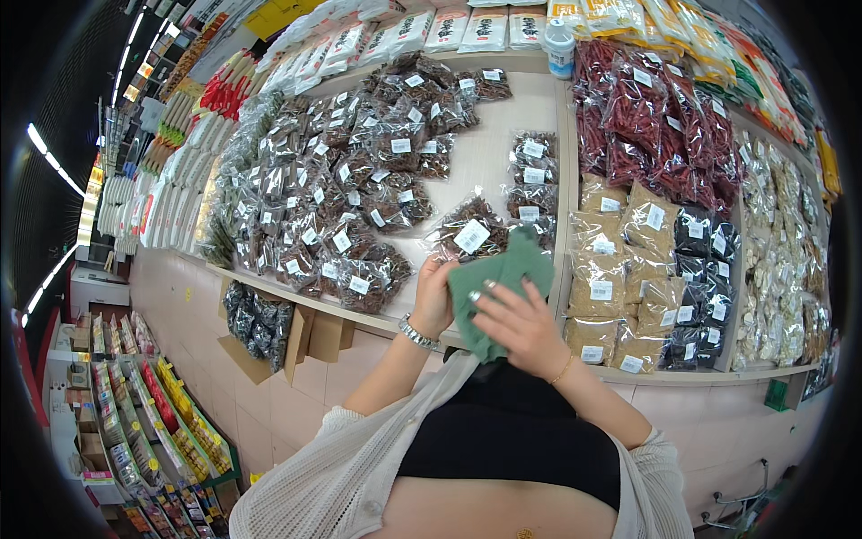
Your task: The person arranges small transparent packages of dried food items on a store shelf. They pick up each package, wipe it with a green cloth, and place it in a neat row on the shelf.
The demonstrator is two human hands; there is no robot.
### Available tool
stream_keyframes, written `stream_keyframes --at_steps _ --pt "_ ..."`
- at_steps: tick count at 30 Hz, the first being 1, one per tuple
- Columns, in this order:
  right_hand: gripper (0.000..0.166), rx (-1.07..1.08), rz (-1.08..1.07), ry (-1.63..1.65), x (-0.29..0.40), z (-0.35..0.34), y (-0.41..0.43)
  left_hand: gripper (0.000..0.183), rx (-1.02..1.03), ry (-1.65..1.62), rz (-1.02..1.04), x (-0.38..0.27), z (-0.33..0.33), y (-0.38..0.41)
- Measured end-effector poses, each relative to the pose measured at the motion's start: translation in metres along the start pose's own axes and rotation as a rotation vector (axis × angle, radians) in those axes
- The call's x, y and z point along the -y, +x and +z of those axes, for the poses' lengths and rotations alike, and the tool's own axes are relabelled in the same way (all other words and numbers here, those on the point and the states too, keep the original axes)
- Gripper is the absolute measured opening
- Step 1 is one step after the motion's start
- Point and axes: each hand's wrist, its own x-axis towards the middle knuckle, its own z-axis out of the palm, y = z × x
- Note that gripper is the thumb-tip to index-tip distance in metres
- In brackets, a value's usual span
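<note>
A green cloth [498, 290] is spread between my hands at the front edge of the display table. My left hand [436, 293], with a metal watch at the wrist, grips a clear plastic bag of dried star anise [471, 229] that bears a white label, close to the cloth's left side. Fingers of my right hand [522, 323] lie spread across the cloth, pressing on its front; whether they also pinch it cannot be told. Part of the bag is hidden behind the cloth. More labelled bags of the same dark dried spice [390, 148] are heaped to the left.
A wooden divider [564, 168] separates bags of dried red chillies [640, 121] and tan granules [599, 269] on the right. A white-and-blue plastic tub [559, 50] stands at the back. Open cardboard boxes [303, 337] sit below the front edge at left, near a snack shelf [155, 418].
</note>
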Motion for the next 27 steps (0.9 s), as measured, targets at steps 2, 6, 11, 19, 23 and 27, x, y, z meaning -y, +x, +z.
stream_keyframes --at_steps 2,6,11,19,23,27 --pt "0.037 -0.092 0.129 -0.011 -0.009 -0.006 0.002 0.021 0.001 -0.067 0.059 0.009 -0.012 0.004" --pt "0.039 -0.177 0.297 0.014 -0.021 -0.012 0.001 0.025 0.014 -0.022 0.008 0.0 0.007 0.0" --pt "0.036 -0.075 0.119 -0.019 -0.013 -0.007 -0.001 0.019 -0.044 -0.03 -0.017 0.012 0.017 0.013" --pt "0.03 -0.362 0.313 -0.248 -0.074 -0.026 -0.011 0.02 -0.043 0.063 -0.041 -0.007 0.03 0.075" --pt "0.032 -0.571 0.427 -0.447 -0.089 -0.058 -0.012 0.017 -0.016 0.274 0.092 -0.02 0.027 0.161" --pt "0.034 -0.204 0.599 -0.483 -0.097 -0.039 -0.019 0.016 -0.023 0.4 0.15 -0.021 0.01 0.26"
